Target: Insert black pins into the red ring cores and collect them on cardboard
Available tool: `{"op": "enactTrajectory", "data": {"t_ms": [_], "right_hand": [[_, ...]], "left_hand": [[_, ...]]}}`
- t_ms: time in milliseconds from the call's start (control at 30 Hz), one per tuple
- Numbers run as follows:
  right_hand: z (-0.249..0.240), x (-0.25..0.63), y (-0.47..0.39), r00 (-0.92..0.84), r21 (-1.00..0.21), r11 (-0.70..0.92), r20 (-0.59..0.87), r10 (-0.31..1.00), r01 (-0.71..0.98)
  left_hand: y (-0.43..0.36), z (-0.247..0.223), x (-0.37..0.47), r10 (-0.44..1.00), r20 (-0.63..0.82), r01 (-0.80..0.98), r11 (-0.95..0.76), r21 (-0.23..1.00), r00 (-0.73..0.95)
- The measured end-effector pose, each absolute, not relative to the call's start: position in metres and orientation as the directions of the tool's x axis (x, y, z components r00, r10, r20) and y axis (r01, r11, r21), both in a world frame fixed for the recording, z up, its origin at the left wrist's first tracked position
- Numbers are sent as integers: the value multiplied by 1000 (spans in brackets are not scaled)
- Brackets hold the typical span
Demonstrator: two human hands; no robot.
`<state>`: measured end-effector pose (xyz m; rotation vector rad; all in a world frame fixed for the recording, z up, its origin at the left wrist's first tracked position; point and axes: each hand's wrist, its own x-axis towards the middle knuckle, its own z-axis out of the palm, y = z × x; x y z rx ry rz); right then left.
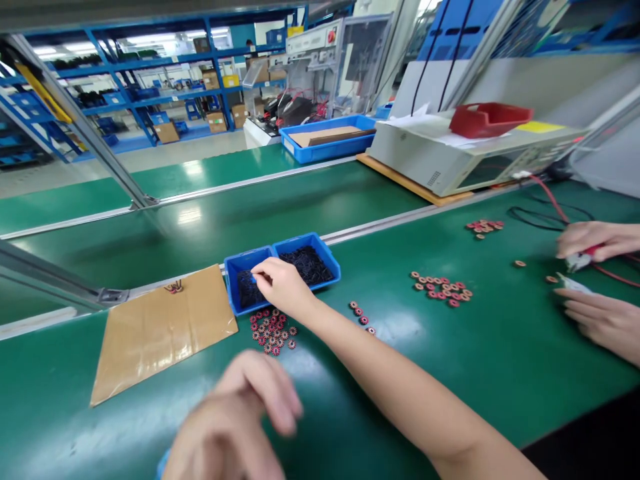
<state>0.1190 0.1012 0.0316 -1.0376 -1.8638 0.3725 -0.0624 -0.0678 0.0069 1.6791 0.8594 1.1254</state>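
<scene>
My right hand [284, 283] reaches over the left of two joined blue bins, its thumb and fingertips pinched together. Whatever they hold is too small to make out. Dark small pieces [247, 291] lie in that left bin [231, 283], and thin black pieces [306, 264] fill the right bin [330, 257]. Closer to me, my left hand [233, 413] hangs above the table with bent fingers, smeared by motion; its grip is unclear. Between the hands lies a cluster of small red-and-copper rings [273, 330]. A few more rings [361, 315] form a short row right of my forearm.
A brown cardboard sheet [165, 333] at left carries a few small wired parts [174, 287]. Loose rings [440, 288] lie on the green table [400, 373]. At right, another person's hands [600, 313] work with a red-handled tool [583, 258]. A grey instrument [425, 160] stands behind.
</scene>
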Motion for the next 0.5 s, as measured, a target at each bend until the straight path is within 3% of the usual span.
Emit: {"op": "enactTrajectory", "data": {"t_ms": [100,200,300,500], "right_hand": [[26,118,93,-147,-662,596,604,783,455],[20,115,86,-102,-686,600,619,778,412],[18,112,80,-79,-688,615,639,765,385],[23,121,52,-49,-687,657,679,733,309]], "left_hand": [[-18,51,-46,962,254,360,-274,892,103],[10,37,-54,978,174,554,-83,828,-113],[18,3,-69,985,148,653,-55,756,-89],[26,-13,-71,959,250,739,-264,620,133]]}}
